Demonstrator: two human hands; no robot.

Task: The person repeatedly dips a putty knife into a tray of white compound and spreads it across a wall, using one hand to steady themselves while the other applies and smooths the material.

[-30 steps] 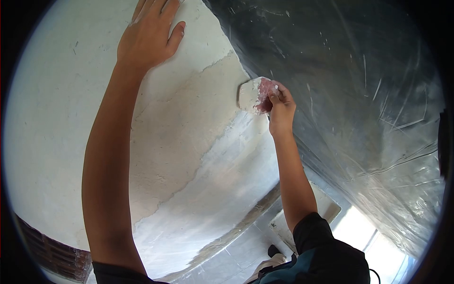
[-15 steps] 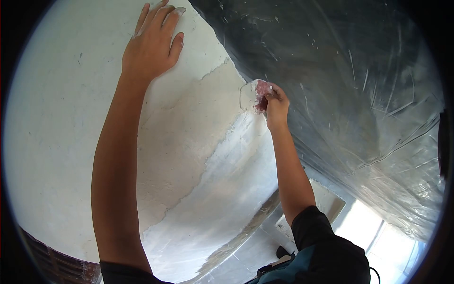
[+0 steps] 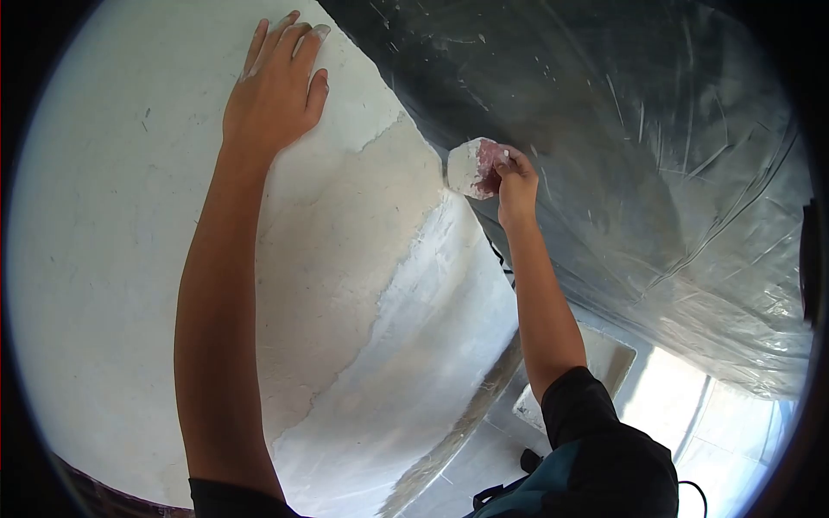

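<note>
A large curved white plaster surface [image 3: 345, 242] fills the left and middle of the view, with a damp-looking, duller patch beside a smoother bright one. My left hand [image 3: 275, 91] lies on its upper part, fingers stretched out and smeared with white. At the right edge of the surface, my right hand [image 3: 516, 180] pinches a thin reddish scraper [image 3: 473, 168] between thumb and fingers. Pale plaster coats the scraper's left half, and its left side is right at the plaster edge, overlapping the dark sheeting behind.
Dark plastic sheeting [image 3: 639, 129] with white streaks hangs along the right. Below my right arm, a plaster-smeared tray [image 3: 617, 361] sits on the tiled floor [image 3: 691, 388]. A rough brownish band [image 3: 453, 432] borders the plaster surface at the bottom.
The scraper in my right hand has shifted slightly right, off the plaster's edge and over the dark sheeting. My left hand stays on the surface; the whole view has shifted a little.
</note>
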